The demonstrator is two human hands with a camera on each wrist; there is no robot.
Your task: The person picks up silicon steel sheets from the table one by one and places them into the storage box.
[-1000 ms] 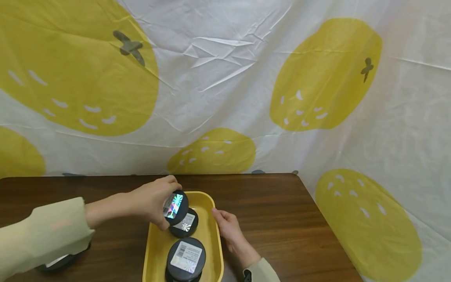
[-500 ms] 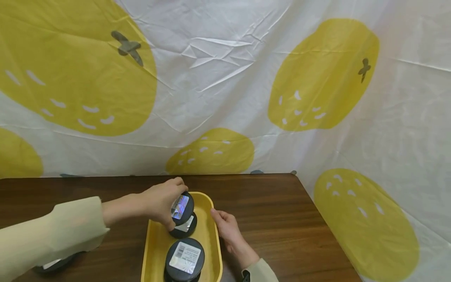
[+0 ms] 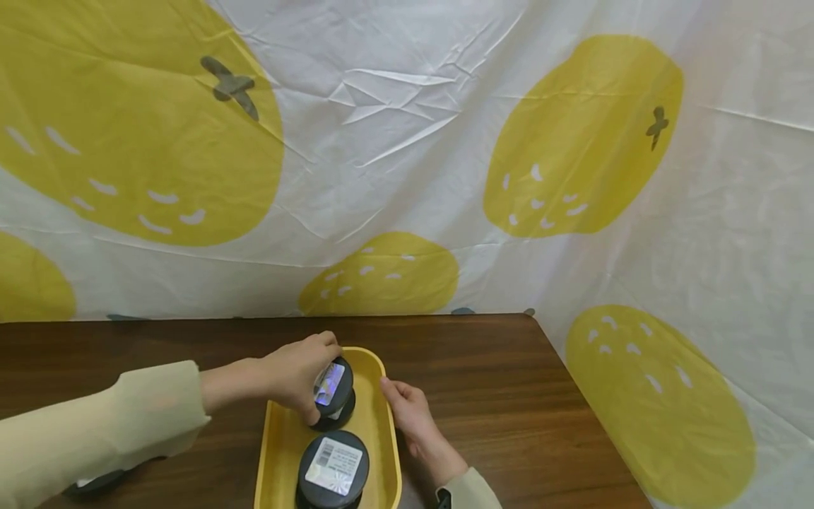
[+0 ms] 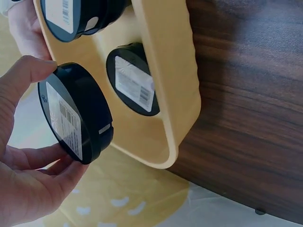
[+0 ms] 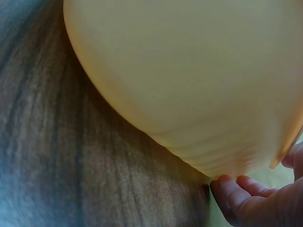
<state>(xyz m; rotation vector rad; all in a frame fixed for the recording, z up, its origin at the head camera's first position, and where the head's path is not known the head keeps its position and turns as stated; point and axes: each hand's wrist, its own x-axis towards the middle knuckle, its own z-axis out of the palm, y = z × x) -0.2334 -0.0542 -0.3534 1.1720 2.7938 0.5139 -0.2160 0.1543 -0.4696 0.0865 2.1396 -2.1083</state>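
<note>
My left hand [image 3: 295, 378] pinches a flat round black container [image 3: 334, 385] by its edge, thumb on one side and fingers on the other. Its top bears a white barcode label with a shiny patch. In the left wrist view this container [image 4: 78, 113] is tilted and stands apart from a similar black container [image 4: 135, 85] lying at the far end of the yellow tray [image 4: 163, 71]. Nearer in the tray, a labelled container [image 3: 333, 470] sits on top of another dark one. My right hand [image 3: 416, 417] holds the tray's right side, thumb at the rim, fingers against the outer wall.
Another dark labelled container [image 3: 102, 483] lies on the brown wooden table [image 3: 502, 410] at the left, partly hidden by the left sleeve [image 3: 146, 406]. Behind the table hangs a white cloth [image 3: 407, 191] printed with yellow fruit.
My left hand has moved right and slightly nearer with the black container, which now covers more of the one below it. The right hand stays at the tray.
</note>
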